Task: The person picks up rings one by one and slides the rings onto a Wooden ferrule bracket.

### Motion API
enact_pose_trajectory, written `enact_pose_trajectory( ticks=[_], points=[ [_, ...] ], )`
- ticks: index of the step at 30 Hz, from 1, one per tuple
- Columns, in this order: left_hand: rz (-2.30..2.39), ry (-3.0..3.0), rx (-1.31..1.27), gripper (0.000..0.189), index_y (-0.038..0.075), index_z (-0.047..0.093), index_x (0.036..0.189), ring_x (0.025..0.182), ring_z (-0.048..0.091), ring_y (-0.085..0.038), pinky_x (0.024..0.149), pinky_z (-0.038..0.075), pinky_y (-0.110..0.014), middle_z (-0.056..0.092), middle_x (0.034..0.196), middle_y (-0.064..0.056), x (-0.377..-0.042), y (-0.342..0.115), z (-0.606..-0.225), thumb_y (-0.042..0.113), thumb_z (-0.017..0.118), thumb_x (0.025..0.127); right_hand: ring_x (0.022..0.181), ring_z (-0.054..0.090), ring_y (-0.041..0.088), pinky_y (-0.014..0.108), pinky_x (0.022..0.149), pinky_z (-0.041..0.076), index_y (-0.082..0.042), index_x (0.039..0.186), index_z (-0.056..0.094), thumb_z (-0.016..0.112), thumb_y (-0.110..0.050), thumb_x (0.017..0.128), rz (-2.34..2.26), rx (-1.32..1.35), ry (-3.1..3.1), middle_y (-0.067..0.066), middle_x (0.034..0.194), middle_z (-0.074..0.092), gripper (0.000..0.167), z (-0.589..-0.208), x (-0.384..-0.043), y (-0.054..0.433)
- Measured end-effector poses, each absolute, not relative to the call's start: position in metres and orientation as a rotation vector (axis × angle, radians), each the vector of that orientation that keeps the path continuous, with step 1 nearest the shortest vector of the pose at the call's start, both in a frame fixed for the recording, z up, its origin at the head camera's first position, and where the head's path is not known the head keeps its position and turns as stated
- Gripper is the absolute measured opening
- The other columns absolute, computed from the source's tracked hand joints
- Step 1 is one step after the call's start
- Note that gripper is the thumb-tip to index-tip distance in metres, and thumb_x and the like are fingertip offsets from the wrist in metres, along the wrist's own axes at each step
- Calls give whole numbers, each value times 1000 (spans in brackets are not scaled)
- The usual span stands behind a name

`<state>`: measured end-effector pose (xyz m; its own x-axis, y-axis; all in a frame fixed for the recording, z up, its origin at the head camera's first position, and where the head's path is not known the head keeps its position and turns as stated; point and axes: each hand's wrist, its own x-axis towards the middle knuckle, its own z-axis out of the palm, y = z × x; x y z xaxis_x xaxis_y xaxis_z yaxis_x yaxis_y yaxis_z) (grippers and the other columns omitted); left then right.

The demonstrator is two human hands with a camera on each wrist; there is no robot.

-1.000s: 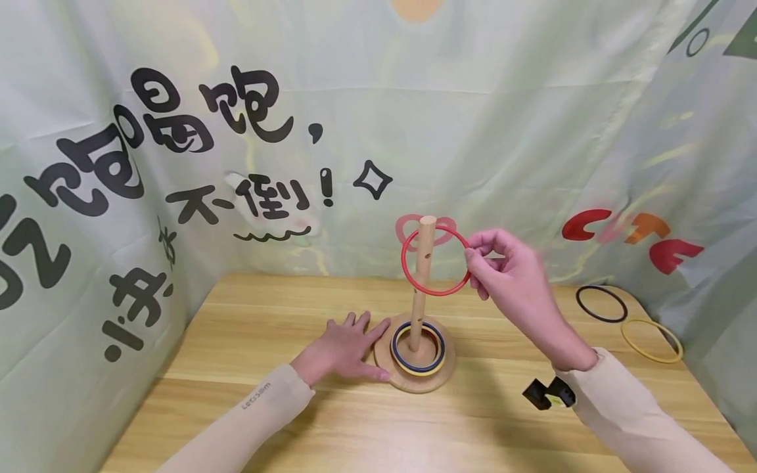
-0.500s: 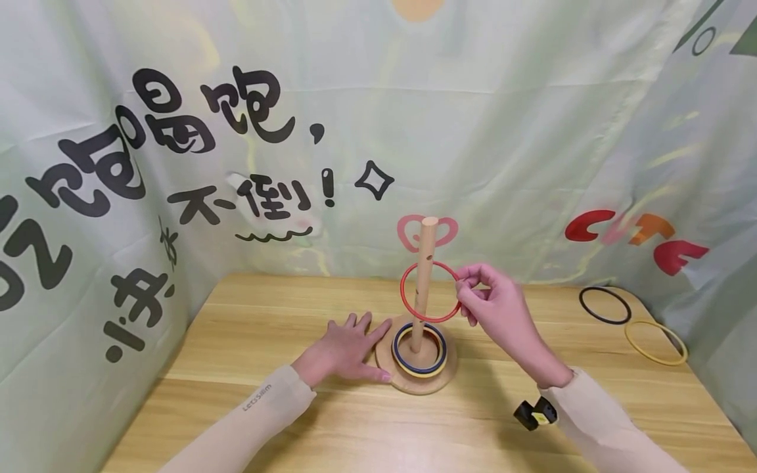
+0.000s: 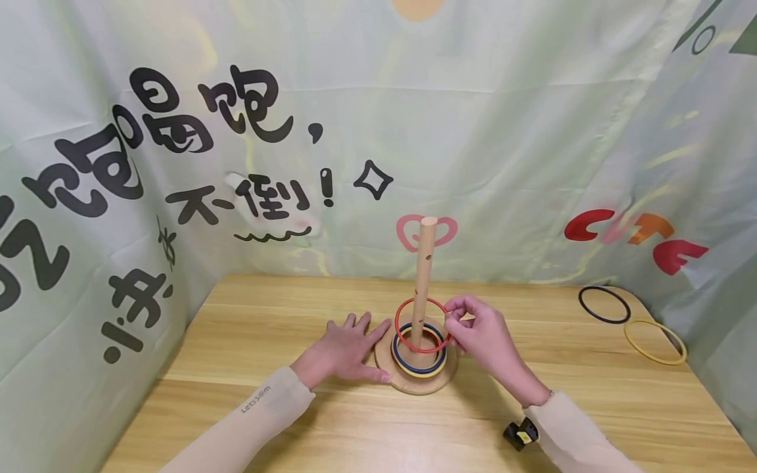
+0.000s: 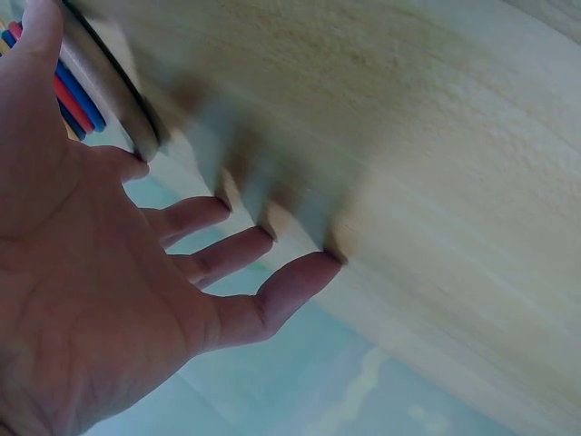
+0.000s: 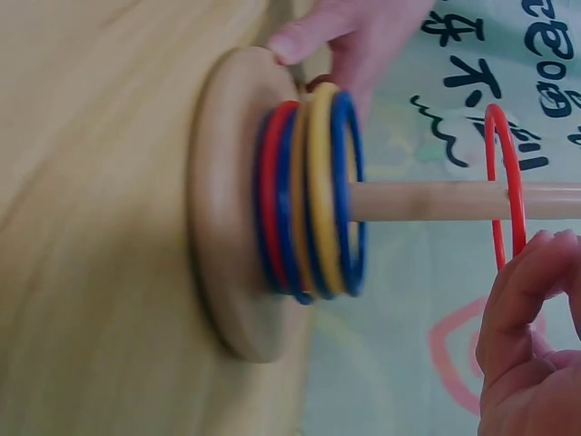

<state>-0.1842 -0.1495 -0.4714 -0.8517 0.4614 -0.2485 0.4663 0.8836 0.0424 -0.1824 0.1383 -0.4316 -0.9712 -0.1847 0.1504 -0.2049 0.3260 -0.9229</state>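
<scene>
My right hand [image 3: 481, 335] pinches a thin red ring [image 5: 513, 163] at its edge. The ring encircles the upright wooden peg [image 3: 424, 263], low on it and above a stack of rings. In the right wrist view that stack, with a blue ring [image 5: 342, 136] on top and yellow, blue and red ones below, lies on the round wooden base [image 5: 236, 182]. My left hand [image 3: 349, 351] is spread flat at the left of the base, its thumb and index finger at the rim. The left wrist view shows the palm with fingers extended.
At the right of the wooden table [image 3: 266, 315] lie a black ring [image 3: 604, 288] and a yellow ring [image 3: 665, 364], close together. A printed curtain [image 3: 503, 144] hangs behind the table and along both sides. A small black camera [image 3: 520, 433] sits at the right wrist.
My right hand has brought the red ring down along the peg, from near its top to just over the stack. The left hand stays in place on the base.
</scene>
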Motion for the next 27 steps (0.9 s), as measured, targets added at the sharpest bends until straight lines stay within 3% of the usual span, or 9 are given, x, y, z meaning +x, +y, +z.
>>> enact_pose_trajectory(
  ticks=[8, 27],
  points=[
    [-34, 2804, 700, 114, 28, 24, 177, 150, 41, -46, 103, 43, -78, 34, 173, -20, -183, -149, -471, 91, 59, 88, 52, 57, 15, 25, 47, 46, 3, 111, 69, 64, 4, 94, 1767, 315, -2621, 9, 81, 62, 18, -453, -181, 134],
    [-26, 2830, 724, 113, 27, 27, 176, 150, 42, -46, 101, 44, -78, 36, 172, -21, -183, -151, -473, 90, 60, 89, 52, 59, 18, 25, 47, 45, -1, 111, 72, 64, 4, 94, 1721, 287, -2700, 8, 80, 63, 19, -477, -183, 134]
  ],
)
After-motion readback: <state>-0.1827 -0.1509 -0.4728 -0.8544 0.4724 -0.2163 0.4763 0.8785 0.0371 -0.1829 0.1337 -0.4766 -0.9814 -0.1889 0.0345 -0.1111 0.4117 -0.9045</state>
